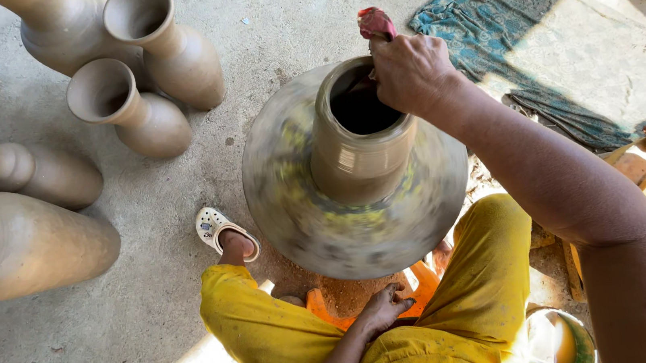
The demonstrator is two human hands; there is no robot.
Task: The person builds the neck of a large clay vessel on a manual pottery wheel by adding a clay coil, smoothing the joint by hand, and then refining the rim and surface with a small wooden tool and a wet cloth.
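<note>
A brown clay pot [356, 149] stands in the middle of a round potter's wheel [294, 209], whose surface is blurred as it spins. My right hand [408, 70] rests on the pot's rim at its right side, fingers closed on a red cloth [375, 23] that sticks up above the knuckles. My left hand [386, 306] lies low between my knees, just below the wheel's near edge, fingers loosely spread and holding nothing. I sit in yellow trousers [275, 333].
Several finished clay vases [140, 109] lie and stand on the concrete floor at the left. A teal cloth [499, 15] lies at the upper right. A white sandal [215, 226] is on my left foot. A bowl [556, 341] sits at the lower right.
</note>
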